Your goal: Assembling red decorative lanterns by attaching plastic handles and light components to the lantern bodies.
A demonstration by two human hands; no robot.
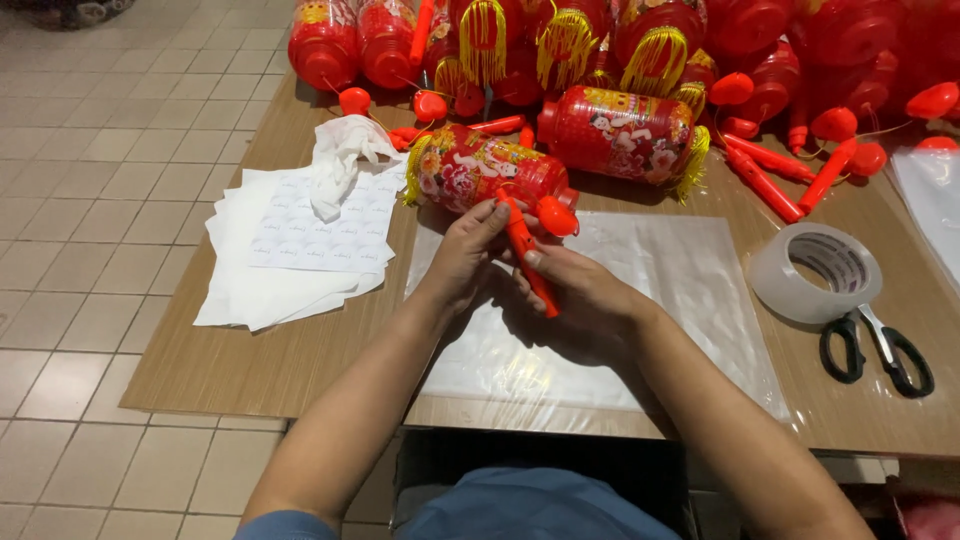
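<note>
Both hands meet over the clear plastic sheet (660, 290) — the right hand (585, 300) clenched round an orange stick handle (528, 262), the left hand (465, 255) pinching its upper end, probably where it joins the red lantern (485, 170) lying just beyond. Right of the sheet sit a tape roll (815, 272) and black scissors (878, 350); left, white paper sheets (290, 250). Forearms converge over the wooden table (260, 350) — more lanterns (620, 50) heaped behind.

Red floral lantern (487, 168), yellow fringe (414, 170)
</note>
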